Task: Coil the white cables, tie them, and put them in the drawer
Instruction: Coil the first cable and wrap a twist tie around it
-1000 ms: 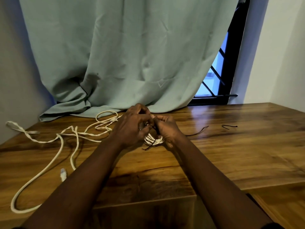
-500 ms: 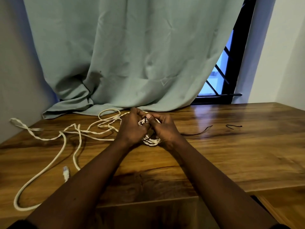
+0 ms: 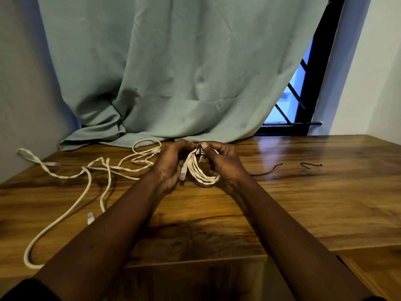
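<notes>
A coiled white cable [image 3: 200, 170] stands upright between my hands above the wooden table [image 3: 303, 203]. My left hand [image 3: 171, 166] grips the coil's left side, and one plug end [image 3: 183, 173] hangs by its palm. My right hand [image 3: 223, 164] holds the right side, thumb and fingers pinching a black tie [image 3: 200, 151] at the top of the coil. A second white cable [image 3: 93, 172] lies loose and tangled on the table to the left, its plug [image 3: 90, 217] near the front edge. The drawer front [image 3: 195, 276] sits shut below the table edge.
Two spare black ties lie on the table to the right: a long one [image 3: 268, 170] and a bent one [image 3: 311, 165]. A green curtain [image 3: 173, 83] hangs onto the table's back edge. A barred window [image 3: 293, 105] is at back right.
My hands have lifted the coil upright off the table and spread slightly, showing its loops. The loose end of the black tie no longer hangs below the coil; it sits at the top.
</notes>
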